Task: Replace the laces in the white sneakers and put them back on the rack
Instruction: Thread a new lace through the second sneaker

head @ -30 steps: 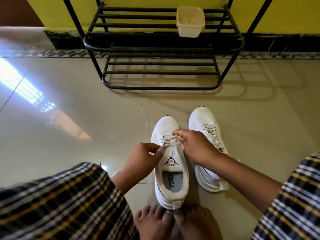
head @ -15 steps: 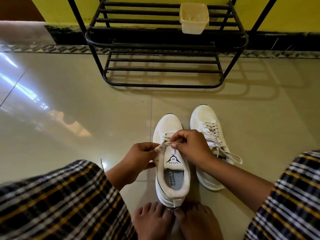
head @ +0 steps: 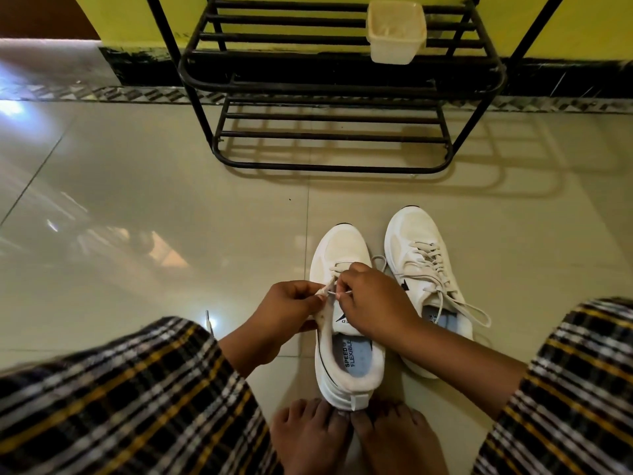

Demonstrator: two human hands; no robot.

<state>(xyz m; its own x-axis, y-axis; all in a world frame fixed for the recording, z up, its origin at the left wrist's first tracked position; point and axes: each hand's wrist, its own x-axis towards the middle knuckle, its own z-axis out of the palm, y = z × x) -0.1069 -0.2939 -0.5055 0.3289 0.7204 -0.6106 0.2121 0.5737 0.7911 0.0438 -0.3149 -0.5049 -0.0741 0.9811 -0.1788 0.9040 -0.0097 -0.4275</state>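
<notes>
The side flap of the near sneaker (head: 342, 303) was pinched up by the left hand (head: 286, 308), its fingers curled tight. Just right of it, a thin bit of lace (head: 337, 294) was pinched by the right hand (head: 371, 299), fingers bent over the tongue. The lace was judged soft, floppy and light, best held close to its stiff tip so it could be poked through a hole. The sneaker looked light and bendy, best steadied by its rim. Right of the right hand, the other sneaker (head: 416, 241) was seen laced, loose ends on the floor (head: 137, 217). The rack (head: 342, 87) stood far beyond both hands.
</notes>
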